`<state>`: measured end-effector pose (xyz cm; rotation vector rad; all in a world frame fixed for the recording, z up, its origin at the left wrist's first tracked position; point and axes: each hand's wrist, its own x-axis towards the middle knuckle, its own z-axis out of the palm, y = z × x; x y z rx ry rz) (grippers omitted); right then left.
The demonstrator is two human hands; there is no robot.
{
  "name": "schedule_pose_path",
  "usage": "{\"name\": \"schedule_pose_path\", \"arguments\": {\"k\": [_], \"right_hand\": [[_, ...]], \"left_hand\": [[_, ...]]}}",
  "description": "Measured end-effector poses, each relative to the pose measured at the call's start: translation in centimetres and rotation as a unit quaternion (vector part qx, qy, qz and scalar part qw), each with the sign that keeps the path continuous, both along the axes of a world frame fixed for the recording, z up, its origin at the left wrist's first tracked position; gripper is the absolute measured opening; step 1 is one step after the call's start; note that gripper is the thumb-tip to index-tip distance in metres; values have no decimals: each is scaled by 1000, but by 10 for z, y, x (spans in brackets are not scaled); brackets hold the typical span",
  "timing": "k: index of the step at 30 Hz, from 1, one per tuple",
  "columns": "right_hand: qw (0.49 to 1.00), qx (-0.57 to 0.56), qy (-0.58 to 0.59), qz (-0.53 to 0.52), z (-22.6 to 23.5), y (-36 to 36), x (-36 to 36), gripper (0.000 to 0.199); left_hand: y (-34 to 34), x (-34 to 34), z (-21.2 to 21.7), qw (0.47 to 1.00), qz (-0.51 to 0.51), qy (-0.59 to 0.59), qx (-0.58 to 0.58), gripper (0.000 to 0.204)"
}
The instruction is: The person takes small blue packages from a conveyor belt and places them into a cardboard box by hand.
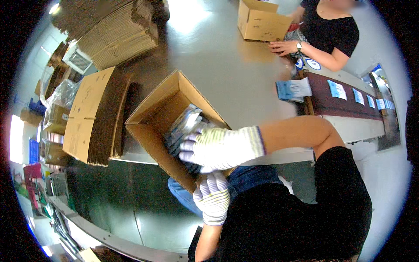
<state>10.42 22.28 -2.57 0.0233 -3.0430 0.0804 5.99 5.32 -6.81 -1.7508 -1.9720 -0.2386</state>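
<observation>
An open cardboard box (146, 133) sits tilted at the near edge of the table, close to my lap. Inside it lie shiny packets (189, 117) in silver and dark blue. My right hand (220, 148), in a white striped knit glove, reaches over the box's right side and rests on the packets with its fingers apart; its underside is hidden. My left hand (212, 197), in a matching glove, has its fingers folded over the near rim of the box.
Folded cartons (87, 115) stand left of the box, with a larger carton stack (118, 32) behind. To the right, blue-and-white pouches (337, 90) lie along a dark conveyor belt (321, 94), more pouches (293, 89) at its end. Across the table a person handles another box (264, 24).
</observation>
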Motion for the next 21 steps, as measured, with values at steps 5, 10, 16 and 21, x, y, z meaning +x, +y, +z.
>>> {"name": "schedule_pose_path", "arguments": {"k": [5, 10, 16, 21], "right_hand": [[954, -142, 262, -9, 45, 28, 53, 45], [945, -37, 166, -279, 44, 98, 156, 42], [880, 23, -17, -474, 10, 145, 252, 40], [890, -61, -11, -451, -28, 153, 277, 44]], "left_hand": [[7, -7, 3, 999, 1, -14, 44, 17], [15, -7, 6, 997, -7, -40, 69, 18], [16, -6, 0, 995, -12, -44, 89, 30], [16, -9, -3, 994, -25, -40, 101, 27]]}}
